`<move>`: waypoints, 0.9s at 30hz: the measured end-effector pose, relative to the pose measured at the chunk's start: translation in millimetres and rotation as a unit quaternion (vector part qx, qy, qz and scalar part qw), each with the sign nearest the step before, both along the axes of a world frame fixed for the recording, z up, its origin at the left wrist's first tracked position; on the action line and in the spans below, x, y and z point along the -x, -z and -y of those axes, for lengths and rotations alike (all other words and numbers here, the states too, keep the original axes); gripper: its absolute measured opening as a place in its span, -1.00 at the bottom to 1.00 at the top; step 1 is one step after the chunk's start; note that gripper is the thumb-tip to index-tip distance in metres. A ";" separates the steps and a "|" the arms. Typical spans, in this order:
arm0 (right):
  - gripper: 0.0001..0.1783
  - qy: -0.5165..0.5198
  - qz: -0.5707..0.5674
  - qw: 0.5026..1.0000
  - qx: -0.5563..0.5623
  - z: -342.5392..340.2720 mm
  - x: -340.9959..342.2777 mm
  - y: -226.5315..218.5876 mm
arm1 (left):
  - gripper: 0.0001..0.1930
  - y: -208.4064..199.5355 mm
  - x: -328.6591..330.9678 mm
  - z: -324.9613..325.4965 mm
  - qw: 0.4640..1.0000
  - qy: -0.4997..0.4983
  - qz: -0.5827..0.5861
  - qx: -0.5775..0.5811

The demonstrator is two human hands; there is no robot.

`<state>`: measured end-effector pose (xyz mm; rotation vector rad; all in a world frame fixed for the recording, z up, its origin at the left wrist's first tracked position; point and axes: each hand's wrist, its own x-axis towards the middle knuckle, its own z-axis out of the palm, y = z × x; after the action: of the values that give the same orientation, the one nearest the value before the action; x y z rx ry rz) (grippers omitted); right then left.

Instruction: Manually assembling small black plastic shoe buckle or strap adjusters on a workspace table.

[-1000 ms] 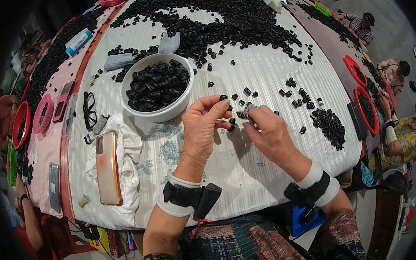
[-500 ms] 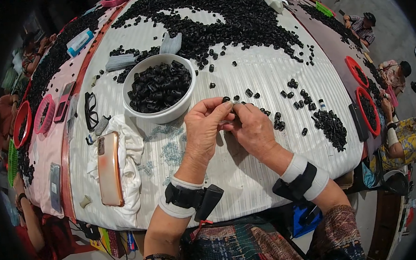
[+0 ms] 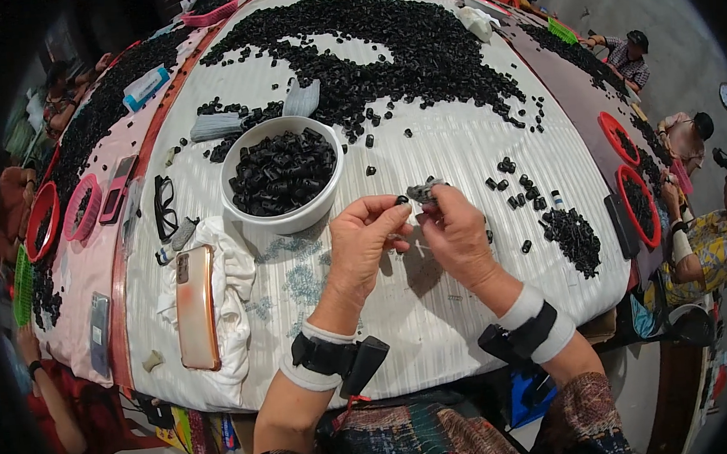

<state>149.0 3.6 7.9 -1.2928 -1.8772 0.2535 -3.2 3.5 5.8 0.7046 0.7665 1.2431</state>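
The white bowl (image 3: 290, 224) of black pieces (image 3: 281, 170) and the loose pieces (image 3: 528, 190) to the right seem to be set on the table (image 3: 437, 335) for short reach, and the small black piece (image 3: 402, 200) is held up, presumably for a clear view. It is pinched narrowly in the left hand (image 3: 363, 242); in the nearly closed right hand (image 3: 462, 233) a small greyish item (image 3: 420, 193) is gripped, its kind unclear.

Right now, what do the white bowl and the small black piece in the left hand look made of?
White bowl: probably plastic, smooth, faintly glossy, with even rim.
Small black piece: perhaps glossy plastic, from its dark sheen; too small to settle.
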 end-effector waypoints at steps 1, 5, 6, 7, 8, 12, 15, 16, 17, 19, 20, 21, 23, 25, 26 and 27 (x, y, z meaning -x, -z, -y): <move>-0.74 -0.019 -0.070 0.997 0.013 0.6 -2.3 -7.3 | -0.80 0.2 0.0 0.2 1.000 0.000 0.002 -0.001; -0.78 -0.052 -0.111 0.992 0.027 5.0 -5.4 -36.1 | -0.81 0.2 -2.4 3.4 0.998 0.043 -0.046 -0.009; -0.81 -0.058 -0.116 0.991 0.030 6.3 -5.2 -40.0 | -0.81 -0.2 -3.3 3.8 0.997 0.055 -0.058 -0.015; -0.81 -0.057 -0.116 0.991 0.032 6.3 -6.5 -39.0 | -0.81 -0.4 -4.1 4.2 0.995 0.066 -0.070 -0.020; -0.82 -0.069 -0.120 0.990 0.027 6.0 -7.4 -38.3 | -0.81 -1.8 -4.7 4.4 0.995 0.067 -0.070 -0.020; -0.82 -0.065 -0.086 0.994 0.015 8.3 -8.5 -34.6 | -0.83 -1.8 -5.1 5.1 0.994 0.076 -0.072 -0.037; -0.81 -0.056 -0.127 0.990 -0.017 6.0 -7.2 -24.4 | -0.82 0.6 -6.2 4.3 0.993 0.076 -0.084 -0.034; -0.81 -0.056 -0.127 0.990 -0.016 6.4 -7.9 -23.6 | -0.82 1.3 -7.2 3.8 0.992 0.079 -0.091 -0.033; -0.81 -0.049 -0.113 0.992 -0.025 6.8 -7.8 -22.5 | -0.82 0.2 -6.9 4.7 0.992 0.077 -0.092 -0.031; -0.81 -0.044 -0.101 0.993 -0.032 8.0 -7.8 -20.5 | -0.83 -4.3 -6.4 7.1 0.992 0.071 -0.103 -0.019; -0.81 -0.038 -0.090 0.995 -0.034 9.2 -7.9 -20.1 | -0.83 -4.6 -6.4 7.4 0.992 0.070 -0.104 -0.018; -0.81 -0.033 -0.079 0.996 -0.036 10.1 -7.5 -19.9 | -0.83 -4.7 -6.2 7.7 0.991 0.072 -0.112 -0.021; -0.81 -0.029 -0.075 0.996 -0.045 10.9 -6.1 -20.4 | -0.83 -5.1 -6.3 8.0 0.990 0.074 -0.121 -0.024; -0.82 -0.024 -0.070 0.996 -0.054 11.9 -5.9 -19.4 | -0.84 -5.8 -6.9 8.1 0.988 0.070 -0.134 -0.017; -0.82 -0.024 -0.066 0.996 -0.057 12.2 -5.8 -17.7 | -0.84 -5.7 -6.8 8.0 0.988 0.070 -0.134 -0.017; -0.82 -0.023 -0.062 0.996 -0.059 12.6 -5.6 -16.4 | -0.84 -5.6 -6.8 8.1 0.987 0.068 -0.142 -0.016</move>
<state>154.5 -8.9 24.3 -1.1292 -1.7919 0.2371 3.6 -4.6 11.4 0.9572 0.9171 1.0448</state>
